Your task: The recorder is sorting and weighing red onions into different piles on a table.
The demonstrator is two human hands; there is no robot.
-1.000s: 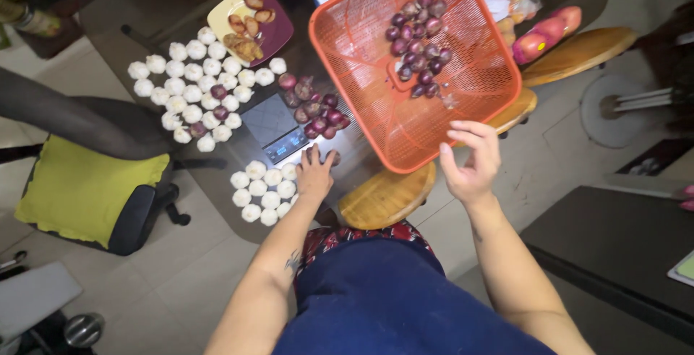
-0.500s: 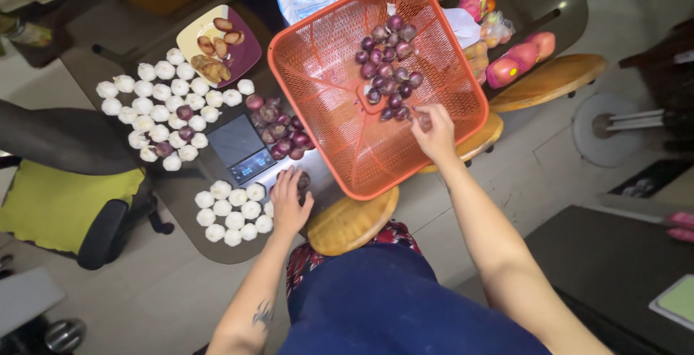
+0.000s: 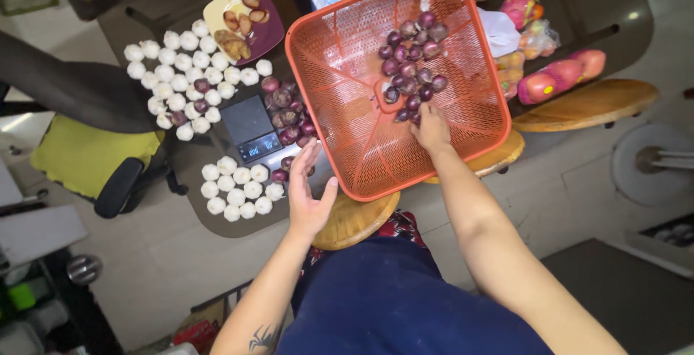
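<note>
An orange mesh basket lies tilted on the dark table, with several small purple onions gathered in its middle. My right hand reaches into the basket and touches the lowest onions; whether it grips one is hidden. My left hand is open, palm turned toward the basket's near left corner, just beside a purple onion on the table. A small digital scale sits left of the basket, with more purple onions piled against it.
White garlic bulbs lie in two groups. A plate with brown pieces stands at the back. Pink dragon fruits and bags lie at the right. Round wooden stools stand by the table; a chair with a yellow cushion at the left.
My right hand moved from the basket's near edge into the basket, down onto the onions. My left hand lifted off the table and opened beside the basket's corner.
</note>
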